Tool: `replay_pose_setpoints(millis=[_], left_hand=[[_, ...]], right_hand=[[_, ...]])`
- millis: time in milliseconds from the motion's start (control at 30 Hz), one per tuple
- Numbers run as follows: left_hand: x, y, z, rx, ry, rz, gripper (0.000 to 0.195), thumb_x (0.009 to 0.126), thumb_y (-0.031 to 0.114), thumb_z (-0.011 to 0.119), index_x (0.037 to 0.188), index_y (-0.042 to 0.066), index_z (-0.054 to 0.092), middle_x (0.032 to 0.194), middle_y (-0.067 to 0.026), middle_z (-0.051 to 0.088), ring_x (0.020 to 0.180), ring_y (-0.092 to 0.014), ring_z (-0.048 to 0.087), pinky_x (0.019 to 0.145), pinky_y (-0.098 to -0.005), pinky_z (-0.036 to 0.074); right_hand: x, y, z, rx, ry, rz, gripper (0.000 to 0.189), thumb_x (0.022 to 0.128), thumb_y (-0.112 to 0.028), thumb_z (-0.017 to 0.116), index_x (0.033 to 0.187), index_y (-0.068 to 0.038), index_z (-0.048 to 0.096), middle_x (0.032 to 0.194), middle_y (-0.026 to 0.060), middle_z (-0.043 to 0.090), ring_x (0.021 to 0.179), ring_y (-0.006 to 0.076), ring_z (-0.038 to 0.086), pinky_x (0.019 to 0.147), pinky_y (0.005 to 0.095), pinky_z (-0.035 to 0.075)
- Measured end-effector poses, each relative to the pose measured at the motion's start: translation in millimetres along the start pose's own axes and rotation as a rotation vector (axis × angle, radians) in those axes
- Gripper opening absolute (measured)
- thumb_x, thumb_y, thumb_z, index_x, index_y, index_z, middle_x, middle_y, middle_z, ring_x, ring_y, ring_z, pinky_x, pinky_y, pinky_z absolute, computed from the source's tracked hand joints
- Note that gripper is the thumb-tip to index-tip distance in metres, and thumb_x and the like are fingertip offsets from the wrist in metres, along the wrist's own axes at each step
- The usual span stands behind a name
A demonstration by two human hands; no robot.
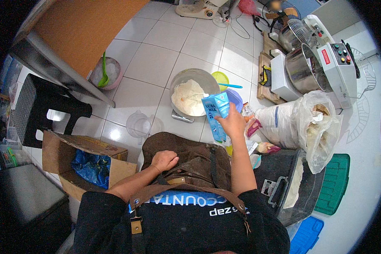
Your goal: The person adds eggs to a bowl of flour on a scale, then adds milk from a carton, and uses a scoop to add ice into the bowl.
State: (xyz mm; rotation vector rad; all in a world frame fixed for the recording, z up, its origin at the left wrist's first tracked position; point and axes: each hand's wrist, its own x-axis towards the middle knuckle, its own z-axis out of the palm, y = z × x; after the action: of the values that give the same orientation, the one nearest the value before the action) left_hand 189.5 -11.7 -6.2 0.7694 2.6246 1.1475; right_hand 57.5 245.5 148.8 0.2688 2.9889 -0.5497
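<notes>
My right hand [233, 123] grips a blue milk carton [215, 117] from its right side. The carton's spout tips over the rim of a metal mixing bowl [206, 77], and a thin white stream seems to leave it. Inside the bowl lies a heap of pale flour [187, 95] with a small orange spot on it. A flat scale [182, 118] shows partly under the bowl. On the brown apron [190, 152] over my lap rests my left hand [165, 161], its fingers curled in with nothing visible in them.
Left of the bowl stands a clear plastic jug [138, 124]. Lime and purple containers [234, 99] and a blue-handled utensil [233, 85] lie to its right. Farther right are a wrapped sack [279, 120], a flour bin [273, 168] and a spiral mixer [304, 68]. A cardboard box [123, 170] sits left.
</notes>
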Motion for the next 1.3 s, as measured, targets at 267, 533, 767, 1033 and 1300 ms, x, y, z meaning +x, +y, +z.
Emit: replay_pose_setpoints(millis=[267,533,767,1033,1300], left_hand=[[1.8,2.4,0.0,-0.027,0.017,0.016,0.025,0.082,0.029,0.050,0.071,0.008,0.055,0.073,-0.0119,0.057,0.073,-0.032,0.057,0.063,-0.0441,0.046],[1.3,2.4,-0.4,0.010,0.000,0.015,0.025,0.083,0.028,0.050,0.071,0.007,0.054,0.071,-0.0126,0.056,0.071,-0.033,0.057,0.062,-0.0446,0.045],[0.5,2.0,-1.9,-0.006,0.003,0.027,0.022,0.083,0.027,0.050,0.073,0.008,0.055,0.073,-0.0127,0.057,0.070,-0.033,0.057,0.062,-0.0445,0.046],[-0.5,-0.8,1.7,-0.011,0.024,0.024,0.024,0.083,0.028,0.051,0.071,0.007,0.055,0.073,-0.0119,0.057,0.071,-0.032,0.057,0.062,-0.0431,0.046],[-1.4,-3.4,2.8,-0.016,0.027,0.037,0.022,0.082,0.026,0.051,0.073,0.007,0.055,0.072,-0.0123,0.056,0.071,-0.033,0.057,0.062,-0.0431,0.047]], right_hand=[[-1.2,35.5,13.7,0.397,0.475,-0.117,0.071,0.062,-0.030,0.080,0.114,0.002,0.043,0.100,0.0187,0.060,0.089,0.0291,0.061,0.078,0.0364,0.047],[-7.5,21.3,-3.1,0.192,0.336,-0.054,0.075,0.061,-0.034,0.079,0.120,-0.003,0.044,0.099,0.0174,0.062,0.090,0.0331,0.060,0.078,0.0403,0.047],[-10.3,4.0,-8.2,0.033,0.118,-0.021,0.067,0.061,-0.035,0.077,0.116,-0.010,0.049,0.091,0.0146,0.064,0.085,0.0336,0.062,0.072,0.0415,0.048],[-2.9,1.7,1.8,-0.043,0.035,-0.029,0.067,0.061,-0.038,0.075,0.117,-0.011,0.049,0.094,0.0151,0.064,0.087,0.0327,0.061,0.072,0.0425,0.047],[0.0,-1.3,-2.4,0.033,0.019,0.033,0.067,0.062,-0.036,0.076,0.117,-0.011,0.046,0.093,0.0148,0.064,0.086,0.0350,0.061,0.072,0.0438,0.047]])
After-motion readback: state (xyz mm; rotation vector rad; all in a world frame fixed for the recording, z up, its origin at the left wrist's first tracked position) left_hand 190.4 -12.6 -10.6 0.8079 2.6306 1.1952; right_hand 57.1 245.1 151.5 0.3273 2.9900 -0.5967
